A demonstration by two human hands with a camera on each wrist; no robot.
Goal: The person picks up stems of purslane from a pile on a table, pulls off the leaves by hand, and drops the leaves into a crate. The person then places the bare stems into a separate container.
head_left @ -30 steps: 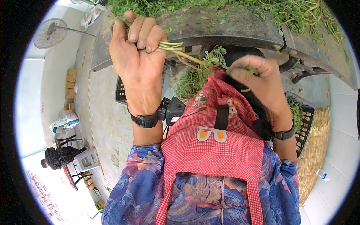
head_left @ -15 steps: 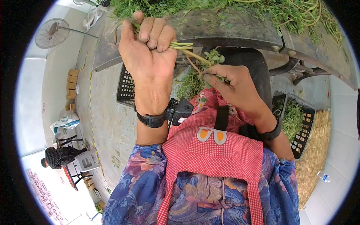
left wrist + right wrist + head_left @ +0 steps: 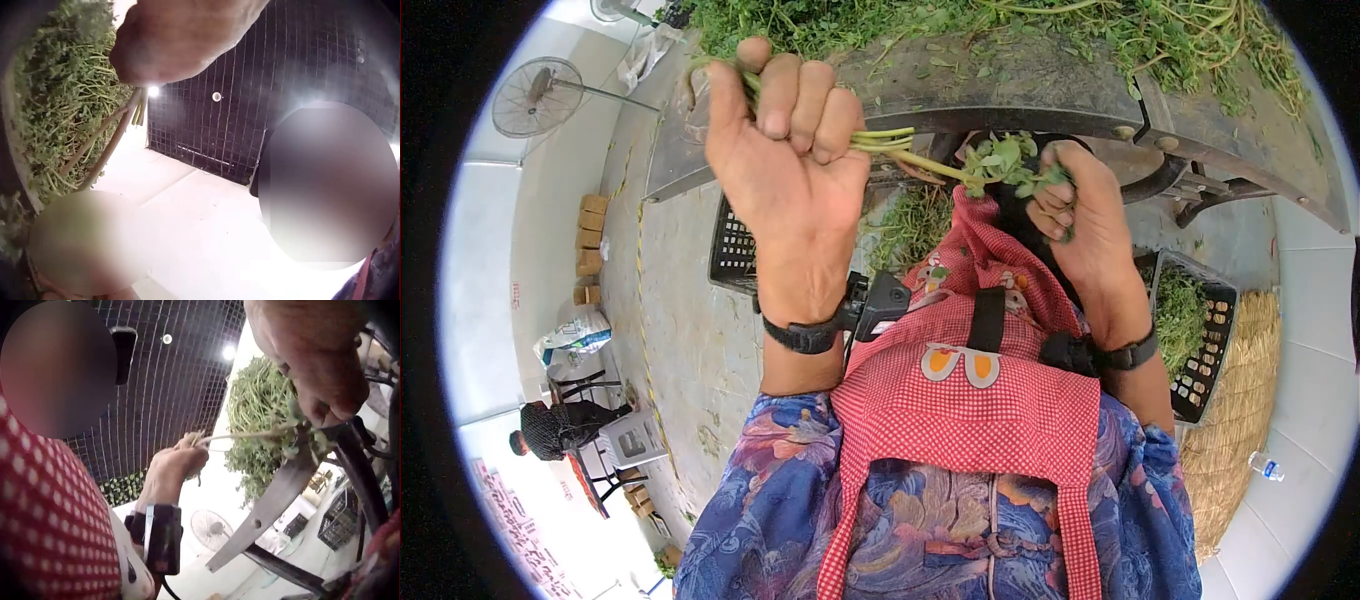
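In the head view my left hand (image 3: 790, 170), palm up with curled fingers, grips a small bunch of green stems (image 3: 885, 138). Their cut-looking ends stick out past the little finger, and a curved stem end shows by the thumb. One longer stem (image 3: 935, 167) runs right to a leafy tip (image 3: 1005, 160). There my right hand (image 3: 1085, 225) has its fingers curled at the leaves, pinching them. In the right wrist view the stem (image 3: 244, 434) stretches between both hands. The left wrist view shows the left hand (image 3: 181, 40) above the hanging stem (image 3: 109, 150).
Heaps of leafy greens (image 3: 1200, 40) cover the dark table (image 3: 1000, 85) ahead. Black crates (image 3: 1200, 345) with greens stand on the floor at both sides. A straw mat (image 3: 1240, 400) lies at right, a fan (image 3: 535, 92) at left. Another person (image 3: 565, 428) is far left.
The right hand came in to the stem beside the leafy tip, then moved right and turned, now at the leaves. The left hand shifted slightly right, then slightly back, keeping its grip.
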